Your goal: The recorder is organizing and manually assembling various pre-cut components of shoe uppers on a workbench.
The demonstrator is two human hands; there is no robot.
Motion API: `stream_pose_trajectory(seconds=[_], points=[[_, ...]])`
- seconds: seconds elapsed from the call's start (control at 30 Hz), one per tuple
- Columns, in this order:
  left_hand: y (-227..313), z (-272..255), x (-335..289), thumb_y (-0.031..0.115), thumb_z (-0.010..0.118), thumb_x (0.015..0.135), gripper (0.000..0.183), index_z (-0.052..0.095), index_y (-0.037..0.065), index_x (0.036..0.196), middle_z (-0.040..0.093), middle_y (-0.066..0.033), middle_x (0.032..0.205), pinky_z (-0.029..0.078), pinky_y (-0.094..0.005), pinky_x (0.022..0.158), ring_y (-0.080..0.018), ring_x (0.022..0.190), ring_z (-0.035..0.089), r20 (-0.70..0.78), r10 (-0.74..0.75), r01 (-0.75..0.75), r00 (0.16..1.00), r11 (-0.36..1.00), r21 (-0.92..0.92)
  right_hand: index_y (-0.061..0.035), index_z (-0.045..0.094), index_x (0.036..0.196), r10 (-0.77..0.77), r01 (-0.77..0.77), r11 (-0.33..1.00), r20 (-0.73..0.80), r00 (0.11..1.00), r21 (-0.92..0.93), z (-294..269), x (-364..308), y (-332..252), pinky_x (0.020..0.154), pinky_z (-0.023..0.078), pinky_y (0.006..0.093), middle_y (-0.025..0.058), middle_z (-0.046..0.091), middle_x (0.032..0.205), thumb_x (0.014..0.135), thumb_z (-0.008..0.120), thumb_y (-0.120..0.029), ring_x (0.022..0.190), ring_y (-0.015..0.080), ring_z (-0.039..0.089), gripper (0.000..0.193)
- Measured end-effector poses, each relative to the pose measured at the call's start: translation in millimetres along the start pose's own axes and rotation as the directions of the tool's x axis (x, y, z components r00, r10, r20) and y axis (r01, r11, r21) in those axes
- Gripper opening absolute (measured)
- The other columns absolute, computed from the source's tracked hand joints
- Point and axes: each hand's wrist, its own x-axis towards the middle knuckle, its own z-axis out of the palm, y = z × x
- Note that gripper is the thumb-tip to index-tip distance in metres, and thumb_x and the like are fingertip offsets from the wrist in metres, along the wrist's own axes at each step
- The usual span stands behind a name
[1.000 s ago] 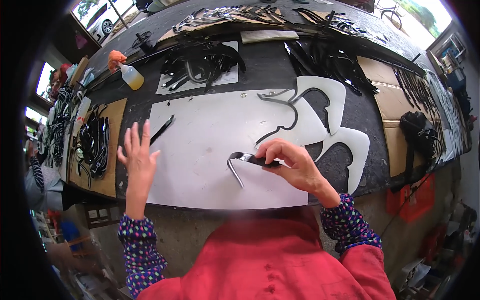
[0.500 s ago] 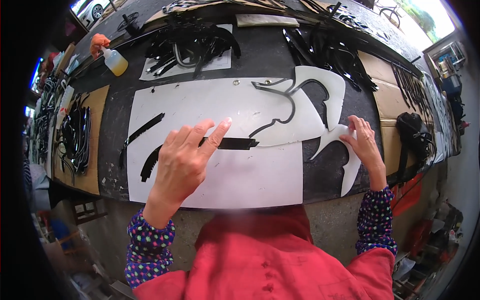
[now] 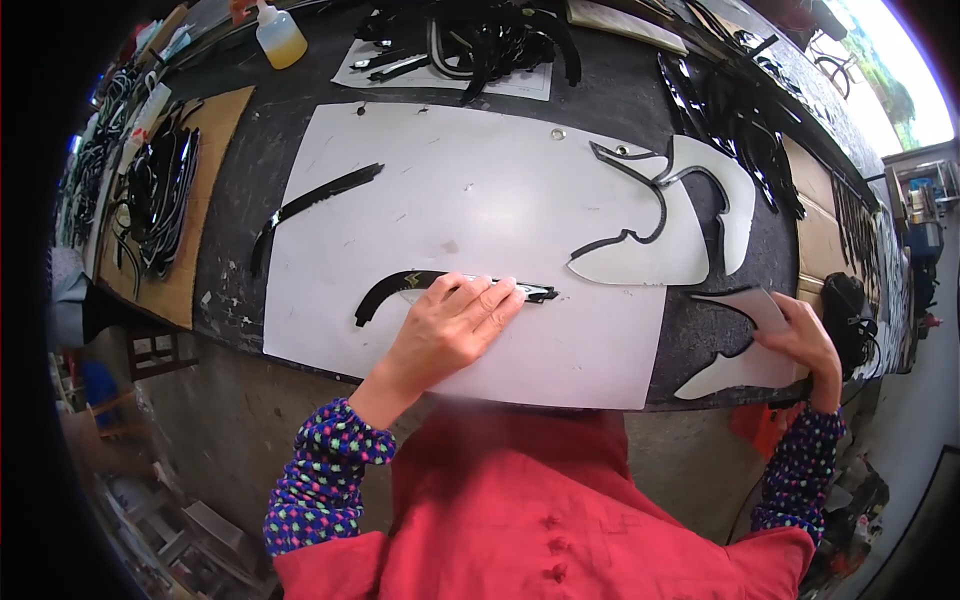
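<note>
The left hand (image 3: 455,330) lies over the curved black strip (image 3: 385,289) on the lower middle of the white sheet (image 3: 470,220), its fingers close together; I cannot tell whether they grip it. The right hand (image 3: 810,345) has thumb and fingers clamped on the right part of a curved white board (image 3: 730,375), right of the sheet. Another black strip (image 3: 325,193) crosses the sheet's left edge

Your left hand (image 3: 452,328) lies across the curved black strip (image 3: 385,292) on the white board (image 3: 480,215). Your right hand (image 3: 806,342) grips the white curved template (image 3: 728,374) beyond the board's right edge. A translucent bottle (image 3: 275,28) containing yellow liquid (image 3: 287,53) stands beyond the board's upper-left corner.
</note>
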Motion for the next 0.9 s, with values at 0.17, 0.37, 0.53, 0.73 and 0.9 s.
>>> stream_pose_trajectory(seconds=[0.17,0.37,0.53,0.73,0.9], points=[[-24,-8,-4,0.006,0.066,0.077,0.032,0.071,0.006,0.108,0.068,-0.0063,0.110,0.049,-0.0338,0.084,-0.0197,0.099,0.062,-0.040,-0.115,0.117,0.993,0.992,0.056,0.0020,0.050,0.123,-0.212,0.361,0.798,-0.336,0.918,0.482,-12,-65,-64,0.081,0.051,0.0355,0.0202,0.065,0.100,0.077,0.065,0.004,0.088,0.0284,0.066,0.048],[-29,-3,-8,0.005,0.066,0.077,0.036,0.070,0.008,0.113,0.064,-0.0062,0.114,0.049,-0.0333,0.083,-0.0201,0.100,0.060,-0.034,-0.154,0.154,0.987,0.988,-0.018,0.0013,0.042,0.136,-0.782,0.711,0.619,-0.174,0.599,-0.334,39,18,-148,0.099,0.037,0.0512,0.0173,0.056,0.117,0.069,0.083,-0.045,0.100,0.0361,0.053,0.091],[-30,2,-1,0.006,0.065,0.078,0.037,0.070,0.009,0.115,0.063,-0.0045,0.115,0.048,-0.0330,0.081,-0.0196,0.100,0.057,-0.010,-0.166,0.165,0.986,0.986,-0.030,-0.0023,0.055,0.123,-0.766,0.700,0.626,-0.100,0.635,-0.344,100,79,-155,0.094,0.038,0.0415,0.0102,0.058,0.095,0.082,0.071,-0.042,0.091,0.0280,0.054,0.059],[-31,-3,-1,0.006,0.065,0.079,0.037,0.070,0.009,0.115,0.063,-0.0044,0.118,0.047,-0.0338,0.082,-0.0195,0.101,0.057,0.056,-0.212,0.217,0.976,0.971,-0.099,-0.0027,0.058,0.103,-0.744,0.729,0.666,-0.200,0.637,-0.157,113,87,-173,0.074,0.044,0.0353,0.0083,0.060,0.084,0.082,0.070,-0.004,0.077,0.0257,0.056,0.025],[-30,-2,0,0.007,0.068,0.077,0.036,0.071,0.010,0.113,0.064,-0.0024,0.117,0.047,-0.0330,0.082,-0.0181,0.101,0.056,0.067,-0.243,0.250,0.968,0.962,-0.107,0.0009,0.055,0.104,-0.649,0.659,0.746,-0.118,0.752,0.096,109,87,-180,0.072,0.047,0.0384,0.0137,0.060,0.088,0.080,0.064,0.007,0.080,0.0306,0.059,0.026]])
